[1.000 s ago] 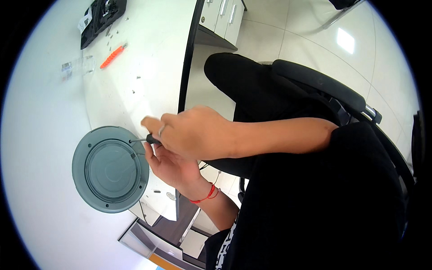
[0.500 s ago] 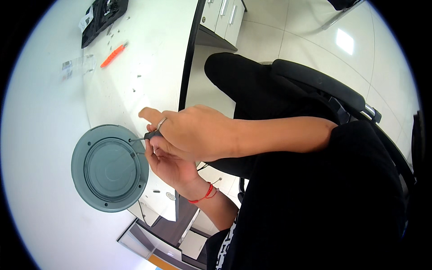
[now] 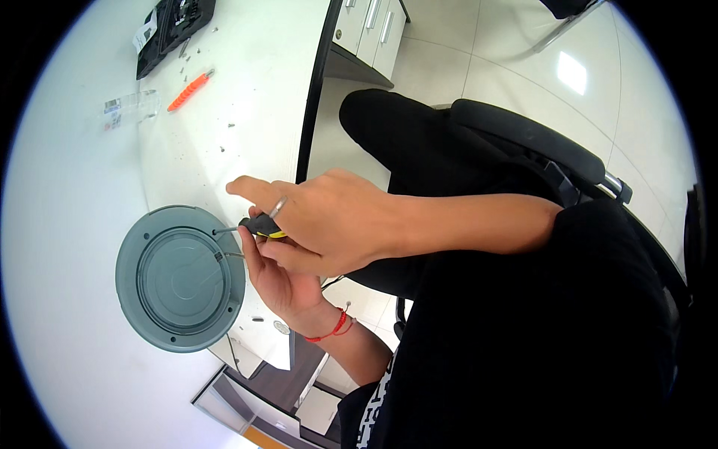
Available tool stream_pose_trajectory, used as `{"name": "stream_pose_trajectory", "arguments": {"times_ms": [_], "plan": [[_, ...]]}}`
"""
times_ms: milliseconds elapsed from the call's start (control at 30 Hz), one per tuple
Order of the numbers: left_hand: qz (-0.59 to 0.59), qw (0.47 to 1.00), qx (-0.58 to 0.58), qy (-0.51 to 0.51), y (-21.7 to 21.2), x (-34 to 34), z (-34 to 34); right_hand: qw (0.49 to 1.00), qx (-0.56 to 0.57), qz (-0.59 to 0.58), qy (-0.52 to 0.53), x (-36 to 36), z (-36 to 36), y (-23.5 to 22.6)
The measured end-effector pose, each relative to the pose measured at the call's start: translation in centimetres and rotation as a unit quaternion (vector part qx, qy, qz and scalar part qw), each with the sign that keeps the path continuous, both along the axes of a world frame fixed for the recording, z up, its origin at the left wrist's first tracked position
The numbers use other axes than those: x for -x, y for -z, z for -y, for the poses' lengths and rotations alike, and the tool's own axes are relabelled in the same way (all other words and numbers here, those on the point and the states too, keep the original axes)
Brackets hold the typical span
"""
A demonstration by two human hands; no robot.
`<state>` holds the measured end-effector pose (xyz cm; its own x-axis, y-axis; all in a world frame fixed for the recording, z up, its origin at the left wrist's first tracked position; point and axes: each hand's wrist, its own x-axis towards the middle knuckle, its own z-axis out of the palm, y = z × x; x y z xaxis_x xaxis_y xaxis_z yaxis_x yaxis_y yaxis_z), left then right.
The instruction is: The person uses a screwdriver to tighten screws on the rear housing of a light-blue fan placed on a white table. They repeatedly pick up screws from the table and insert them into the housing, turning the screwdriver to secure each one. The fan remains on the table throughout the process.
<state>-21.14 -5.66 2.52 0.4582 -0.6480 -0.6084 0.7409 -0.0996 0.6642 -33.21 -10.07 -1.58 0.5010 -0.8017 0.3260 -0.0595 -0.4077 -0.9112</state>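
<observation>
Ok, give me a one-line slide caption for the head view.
Right hand drives a black-and-yellow screwdriver into the grey round housing's rim; left hand steadies beneath.

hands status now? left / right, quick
Left hand: beside the grey round lid, partly hidden; grip cannot be told.
Right hand: closed on the screwdriver, tip at the lid's rim.

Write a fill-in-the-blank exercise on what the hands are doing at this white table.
1. The right hand grips a screwdriver with a black and ____ handle.
2. Its tip meets the rim of the round ____ disc lying on the table.
3. The left hand, below the right one, wears a ____ cord at the wrist.
4. A second, ____ tool lies untouched at the far end of the table.

Missing words: yellow; grey; red; orange
</observation>
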Motion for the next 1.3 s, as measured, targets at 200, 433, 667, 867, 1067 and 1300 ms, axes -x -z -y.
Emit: {"name": "stream_pose_trajectory", "arguments": {"times_ms": [200,433,667,867,1067,1300], "plan": [[-0.108,0.970,0.140,0.169,1.9,-3.7,-1.5,0.998,-0.017,-0.036,-0.038,0.3,0.1,-0.2],[-0.172,0.972,0.129,0.094,2.5,-4.8,-1.5,0.994,0.078,0.046,0.068,-0.1,-0.3,0.4],[-0.121,0.979,0.132,0.099,1.7,-3.5,-1.3,0.991,-0.057,-0.103,-0.057,0.7,0.6,-1.0],[-0.074,0.984,0.133,0.093,2.8,-4.0,-1.5,0.998,0.027,0.057,0.017,0.4,-0.4,0.3],[-0.096,0.982,0.133,0.093,1.9,-3.5,-1.5,0.993,-0.058,-0.086,-0.059,0.8,0.6,-0.8],[-0.146,0.973,0.144,0.105,3.1,-4.1,-1.7,0.998,0.038,0.043,0.008,0.8,0.0,0.0]]}}
